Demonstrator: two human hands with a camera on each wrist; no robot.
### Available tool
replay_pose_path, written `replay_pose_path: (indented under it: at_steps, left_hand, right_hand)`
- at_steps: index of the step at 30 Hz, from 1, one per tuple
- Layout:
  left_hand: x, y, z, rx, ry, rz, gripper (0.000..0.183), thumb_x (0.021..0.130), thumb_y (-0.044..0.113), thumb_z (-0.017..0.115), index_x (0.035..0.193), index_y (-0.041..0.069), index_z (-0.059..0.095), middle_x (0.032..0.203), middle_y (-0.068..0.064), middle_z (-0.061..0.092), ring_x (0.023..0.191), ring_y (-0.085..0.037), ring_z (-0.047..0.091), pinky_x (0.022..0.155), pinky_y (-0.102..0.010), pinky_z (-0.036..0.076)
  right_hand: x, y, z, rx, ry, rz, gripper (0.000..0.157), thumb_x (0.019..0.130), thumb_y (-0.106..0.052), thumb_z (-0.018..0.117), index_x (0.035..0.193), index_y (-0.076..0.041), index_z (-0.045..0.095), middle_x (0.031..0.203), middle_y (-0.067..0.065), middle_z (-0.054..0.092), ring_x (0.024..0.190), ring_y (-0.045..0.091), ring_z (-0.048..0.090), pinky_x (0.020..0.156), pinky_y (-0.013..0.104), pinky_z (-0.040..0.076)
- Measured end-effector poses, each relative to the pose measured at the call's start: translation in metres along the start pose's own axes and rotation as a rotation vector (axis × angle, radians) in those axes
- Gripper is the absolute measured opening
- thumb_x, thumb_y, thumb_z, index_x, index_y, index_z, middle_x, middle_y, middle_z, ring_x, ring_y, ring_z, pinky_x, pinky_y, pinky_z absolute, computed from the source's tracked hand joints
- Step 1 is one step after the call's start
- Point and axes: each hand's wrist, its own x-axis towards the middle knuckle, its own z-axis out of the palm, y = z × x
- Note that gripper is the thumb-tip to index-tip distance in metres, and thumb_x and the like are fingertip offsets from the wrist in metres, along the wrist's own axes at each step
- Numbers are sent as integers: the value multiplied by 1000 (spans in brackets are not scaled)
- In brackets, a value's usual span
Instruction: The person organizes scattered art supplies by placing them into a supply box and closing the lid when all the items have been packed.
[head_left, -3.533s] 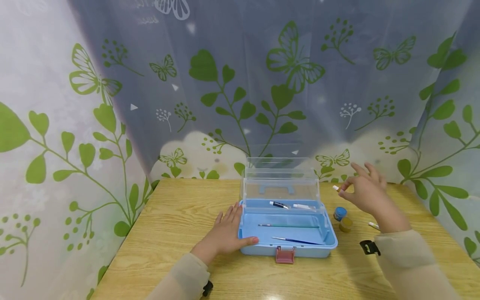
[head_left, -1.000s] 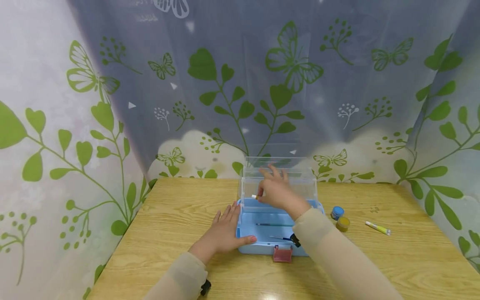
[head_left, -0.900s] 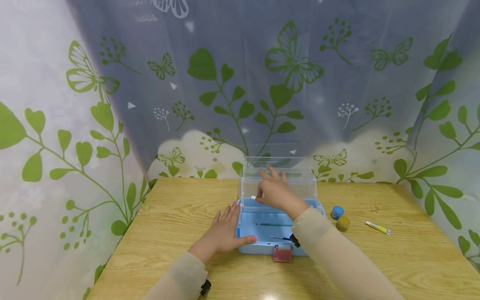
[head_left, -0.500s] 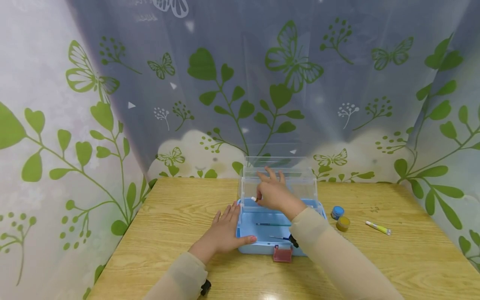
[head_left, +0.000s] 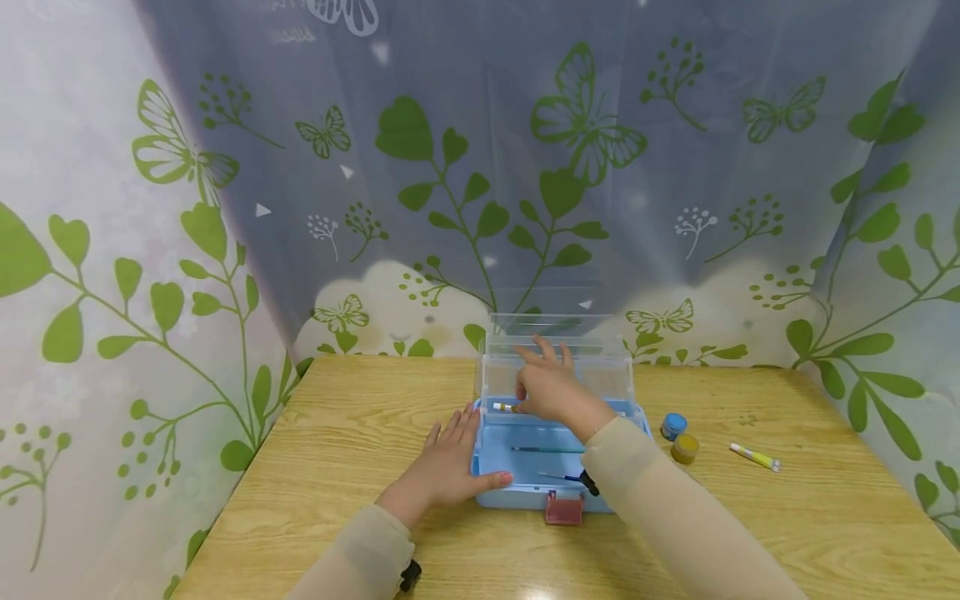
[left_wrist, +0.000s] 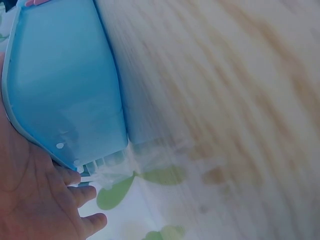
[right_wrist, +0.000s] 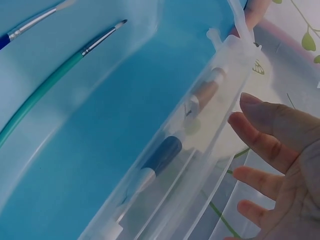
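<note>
My right hand hovers over the rear of a light blue plastic box with its clear lid raised. Below its fingers a brown paint tube with a white cap lies in the clear tray. In the right wrist view, thumb and fingers are apart from the tube and hold nothing. A dark paint tube shares that tray. My left hand rests against the box's left side, fingers straight, thumb over the front rim. Inside the box lie a teal paintbrush and a blue paintbrush.
On the wooden table, right of the box, stand a blue paint jar and a mustard-yellow paint jar. Farther right lies a yellow paint tube. A pink latch hangs at the box's front. A patterned curtain backs the table.
My right hand has carried the brown paint tube leftward from above the table's right side, lowered it into the clear tray and let go. My left hand has stayed at the box.
</note>
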Motion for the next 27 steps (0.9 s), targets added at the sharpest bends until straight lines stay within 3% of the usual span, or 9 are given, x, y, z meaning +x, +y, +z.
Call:
replay_pose_path:
  at_steps: [9, 16, 27]
  left_hand:
    - [1, -1, 1, 5, -11, -3, 115, 86, 83, 42, 161, 5, 2, 167, -9, -4, 153, -34, 5, 120, -58, 4]
    - [-2, 2, -3, 3, -2, 1, 112, 88, 79, 46, 161, 4, 6, 167, -11, 0, 153, -36, 8, 119, -60, 7]
    - [-2, 2, -3, -3, -6, 7, 113, 88, 80, 46, 161, 3, 5, 168, -12, -1, 153, -36, 8, 119, -60, 7]
  right_hand:
    - [-10, 1, -7, 2, 18, -5, 14, 83, -27, 84, 77, -23, 72, 162, 11, 31, 152, 41, 6, 114, 70, 5]
    - [-20, 5, -18, 28, 60, -12, 13, 84, -19, 83, 77, -22, 72, 161, 13, 33, 151, 42, 6, 114, 71, 5]
    - [-35, 13, -29, 39, 74, -18, 15, 85, -21, 82, 76, -24, 71, 161, 15, 31, 151, 42, 5, 113, 71, 5]
